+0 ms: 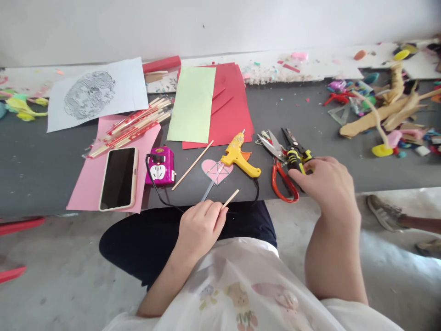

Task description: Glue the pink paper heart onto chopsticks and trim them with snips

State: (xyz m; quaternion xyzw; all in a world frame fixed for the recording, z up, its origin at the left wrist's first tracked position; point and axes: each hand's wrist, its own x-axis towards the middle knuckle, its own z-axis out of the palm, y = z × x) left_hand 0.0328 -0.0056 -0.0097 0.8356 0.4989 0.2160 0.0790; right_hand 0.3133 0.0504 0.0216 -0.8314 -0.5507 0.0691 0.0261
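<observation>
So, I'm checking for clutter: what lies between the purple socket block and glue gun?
In the head view, a wooden stick and a pink heart lie there.

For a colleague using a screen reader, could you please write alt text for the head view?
A person's left hand holds a stick and the right hand touches pliers at a grey table. Nearby lie a glue gun, a pink heart and scissors; a phone rests on pink paper at left.
</observation>
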